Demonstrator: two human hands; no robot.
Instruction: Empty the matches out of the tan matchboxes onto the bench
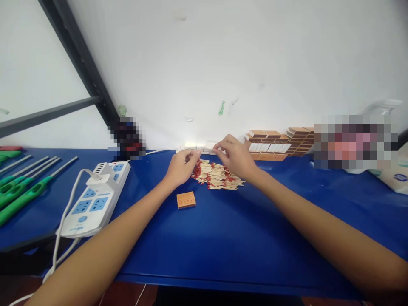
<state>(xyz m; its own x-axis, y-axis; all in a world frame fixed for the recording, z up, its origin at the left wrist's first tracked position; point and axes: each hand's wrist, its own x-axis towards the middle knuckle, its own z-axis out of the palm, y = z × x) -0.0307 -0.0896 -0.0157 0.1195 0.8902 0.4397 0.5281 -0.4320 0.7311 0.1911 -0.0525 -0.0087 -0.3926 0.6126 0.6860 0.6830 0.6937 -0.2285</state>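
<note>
Far left on the blue counter (223, 246): a row of green-handled lighters (22, 193) with long metal stems, lying side by side, tips pointing right and away.

Right of them, a white power strip (95, 199) with blue sockets, one white plug seated at its far end, cable trailing off the near edge.

Behind the strip, against the wall, a blurred dark object; cannot tell what it is.

Centre: left hand (181, 165) with fingers pinched together at the left edge of the match pile (216, 175); something thin seems held between thumb and fingertips, too small to be sure. Just near of this hand, a small orange matchbox (186, 199) lies flat on the counter, apart from the pile.

The pile itself: loose red-tipped matches heaped between the two hands, at mid-counter, short of the wall.

Right hand (234, 157) hovers over the far right side of the pile, fingers curled and pinched on a pale, thin piece at its fingertips.

Right of centre, against the wall: stacked matchboxes (280, 144), brown and white, in neat rows.

Far right: a blurred patch, and a white bag (393, 176) at the counter's edge.
</note>
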